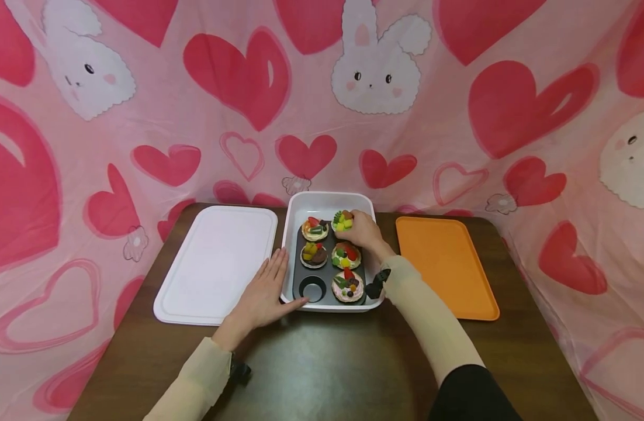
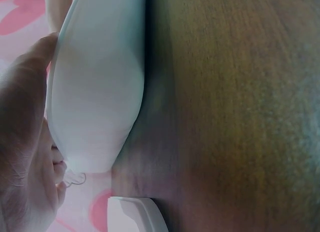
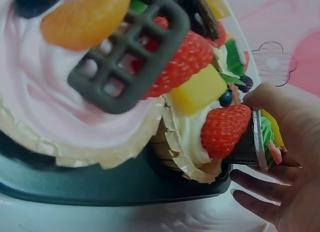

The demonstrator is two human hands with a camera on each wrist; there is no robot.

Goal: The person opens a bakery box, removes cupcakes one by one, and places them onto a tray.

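Note:
A dark muffin tin (image 1: 328, 293) sits inside a white tub (image 1: 329, 309) and bears several fruit tarts. My right hand (image 1: 365, 234) grips the fruit tart (image 1: 342, 220) at the tin's far right, thumb and fingers around its side. In the right wrist view that tart shows a dark cup with green cream (image 3: 268, 138). My left hand (image 1: 264, 289) rests on the tub's near left rim with straight fingers, its thumb reaching toward a cup (image 1: 312, 289) without a tart. A pink-cream tart (image 1: 348, 286) stands near right; a chocolate-topped tart (image 1: 314, 255) is at middle left.
A white tray (image 1: 217, 263) lies left of the tub, and an orange tray (image 1: 443, 263) lies to its right. All stand on a dark wooden table (image 1: 322, 362). Behind hangs a pink cloth (image 1: 322, 111) with hearts and rabbits.

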